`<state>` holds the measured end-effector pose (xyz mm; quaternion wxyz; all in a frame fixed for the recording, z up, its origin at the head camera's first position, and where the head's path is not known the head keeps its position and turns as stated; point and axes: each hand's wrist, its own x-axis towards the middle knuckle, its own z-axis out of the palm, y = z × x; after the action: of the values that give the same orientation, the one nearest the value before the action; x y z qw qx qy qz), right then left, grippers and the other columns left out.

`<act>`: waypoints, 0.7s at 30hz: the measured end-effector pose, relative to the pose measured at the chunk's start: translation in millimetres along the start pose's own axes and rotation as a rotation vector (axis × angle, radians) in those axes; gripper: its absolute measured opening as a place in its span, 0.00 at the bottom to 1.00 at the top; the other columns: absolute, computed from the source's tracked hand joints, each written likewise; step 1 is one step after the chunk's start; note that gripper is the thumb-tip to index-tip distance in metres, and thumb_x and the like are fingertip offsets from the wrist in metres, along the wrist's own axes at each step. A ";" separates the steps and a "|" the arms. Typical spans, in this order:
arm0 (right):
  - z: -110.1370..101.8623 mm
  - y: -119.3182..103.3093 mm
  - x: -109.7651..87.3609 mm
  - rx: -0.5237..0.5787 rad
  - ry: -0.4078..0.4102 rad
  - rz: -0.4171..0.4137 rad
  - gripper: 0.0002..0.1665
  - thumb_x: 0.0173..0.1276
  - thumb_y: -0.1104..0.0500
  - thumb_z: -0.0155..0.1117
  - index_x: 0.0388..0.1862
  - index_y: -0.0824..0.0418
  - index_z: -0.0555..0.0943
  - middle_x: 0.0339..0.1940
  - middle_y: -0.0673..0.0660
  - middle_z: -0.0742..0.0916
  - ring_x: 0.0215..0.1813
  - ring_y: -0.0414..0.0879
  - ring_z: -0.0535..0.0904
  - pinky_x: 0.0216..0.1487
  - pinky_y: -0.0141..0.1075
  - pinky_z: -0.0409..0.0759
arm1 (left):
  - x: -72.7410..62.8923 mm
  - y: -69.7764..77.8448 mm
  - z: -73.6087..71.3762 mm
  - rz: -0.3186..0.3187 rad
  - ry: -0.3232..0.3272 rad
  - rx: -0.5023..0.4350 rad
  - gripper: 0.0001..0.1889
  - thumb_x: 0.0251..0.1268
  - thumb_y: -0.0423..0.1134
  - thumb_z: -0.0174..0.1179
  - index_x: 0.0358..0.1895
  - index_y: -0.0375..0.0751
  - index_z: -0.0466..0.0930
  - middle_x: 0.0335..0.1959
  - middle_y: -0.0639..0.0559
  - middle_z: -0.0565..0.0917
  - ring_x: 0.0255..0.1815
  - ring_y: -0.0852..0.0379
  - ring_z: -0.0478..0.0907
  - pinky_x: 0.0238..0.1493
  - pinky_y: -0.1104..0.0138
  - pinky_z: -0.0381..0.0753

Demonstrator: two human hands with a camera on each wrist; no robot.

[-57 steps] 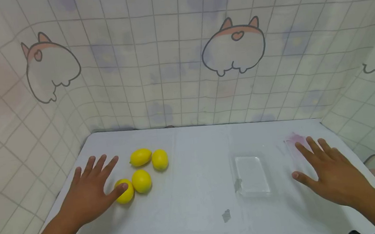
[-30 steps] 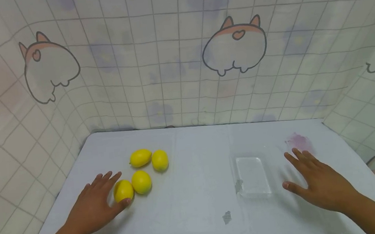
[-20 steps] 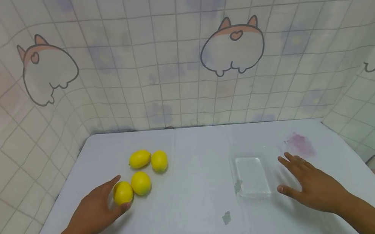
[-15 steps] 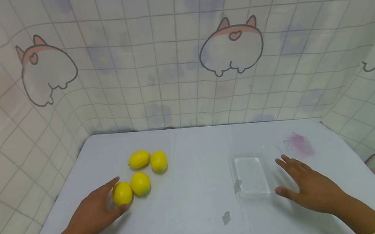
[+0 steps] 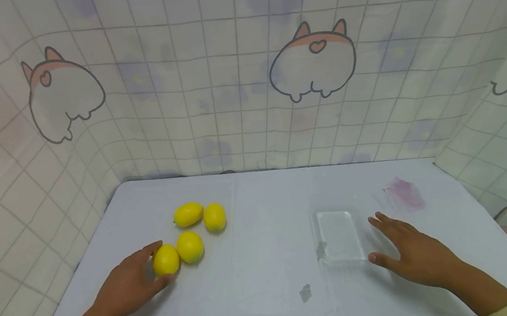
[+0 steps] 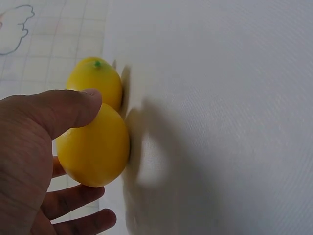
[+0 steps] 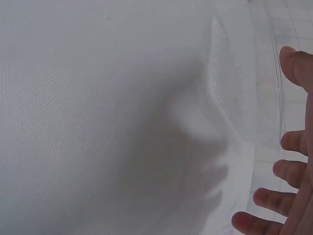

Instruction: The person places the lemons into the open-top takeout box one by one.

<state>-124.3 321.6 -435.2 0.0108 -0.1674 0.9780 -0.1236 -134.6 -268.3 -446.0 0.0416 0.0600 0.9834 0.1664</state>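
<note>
Cupping loosely round the near-left of four smooth lemons [image 5: 166,260], left hand [image 5: 125,283], grip unclear; right hand [image 5: 419,254] spread, empty, beside one clear rectangular tray [image 5: 338,236].

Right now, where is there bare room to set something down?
Mostly in the middle, between the lemons and the tray; the strip behind the tray is bare too. It's crowded at left, with four lemons by the left hand, and just right of the tray, by the right hand.
</note>
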 end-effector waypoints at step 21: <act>-5.4 -3.0 1.1 0.008 -0.022 0.017 0.53 0.70 0.28 0.60 0.81 0.58 0.61 0.80 0.65 0.66 0.73 0.67 0.66 0.46 0.66 0.81 | 3.0 4.4 -19.2 0.010 0.062 -0.065 0.43 0.56 0.54 0.75 0.73 0.40 0.69 0.66 0.39 0.78 0.66 0.34 0.72 0.62 0.35 0.71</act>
<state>-124.6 319.8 -429.1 0.0234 -0.1602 0.9788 -0.1257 -139.1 -270.0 -426.6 0.0122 0.0583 0.9780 0.2001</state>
